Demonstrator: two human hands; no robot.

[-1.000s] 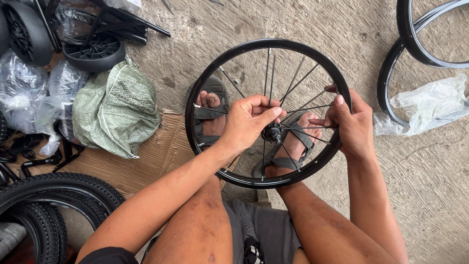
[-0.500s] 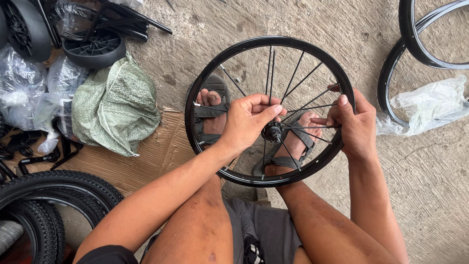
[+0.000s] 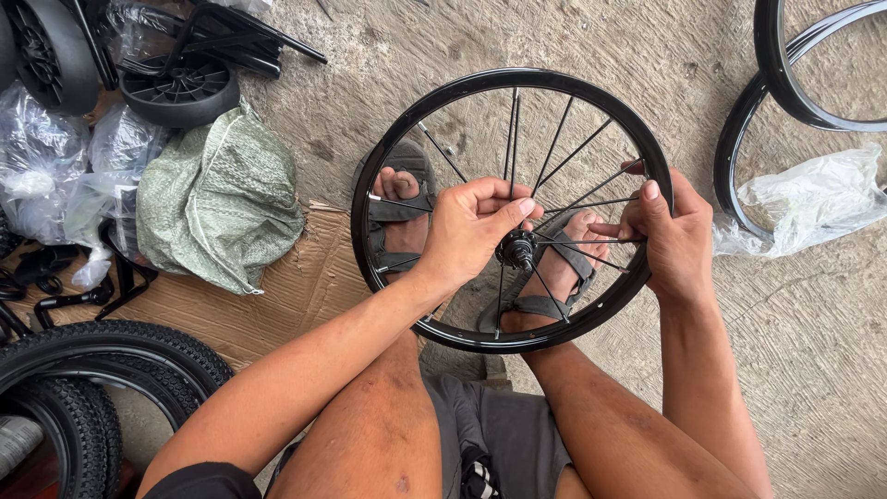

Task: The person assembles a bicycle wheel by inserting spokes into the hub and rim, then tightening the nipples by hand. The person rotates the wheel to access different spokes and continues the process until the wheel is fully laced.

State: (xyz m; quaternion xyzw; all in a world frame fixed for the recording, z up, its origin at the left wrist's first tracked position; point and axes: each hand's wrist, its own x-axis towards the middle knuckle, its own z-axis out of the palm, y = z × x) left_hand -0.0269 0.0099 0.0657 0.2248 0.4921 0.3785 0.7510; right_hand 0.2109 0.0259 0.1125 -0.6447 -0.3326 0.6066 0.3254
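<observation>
Concrete floor [image 3: 647,55] fills the view from above, with a person sitting on it, bare knees toward the bottom edge. Between the knees stands a small black bicycle wheel rim [image 3: 397,139] with thin spokes [image 3: 564,157], held tilted under both hands over two sandalled feet [image 3: 399,217]. The left hand [image 3: 476,231] is curled over the middle of the wheel, fingers pinched narrow around a spoke just beside the black hub [image 3: 517,248]. The right hand [image 3: 674,242] grips the rim's right edge, with its forefinger and thumb closed on a spoke end there. To the left of the left hand, a flattened sheet of brown cardboard [image 3: 277,296] lies on the floor, and on it rests a crumpled green woven sack [image 3: 217,208]. Further left are clear plastic bags [image 3: 42,157], black plastic wheels [image 3: 180,88] and black knobbly tyres [image 3: 83,370]. To the right of the right hand lie more bare black rims [image 3: 785,74] and a crumpled clear plastic bag [image 3: 813,199].
</observation>
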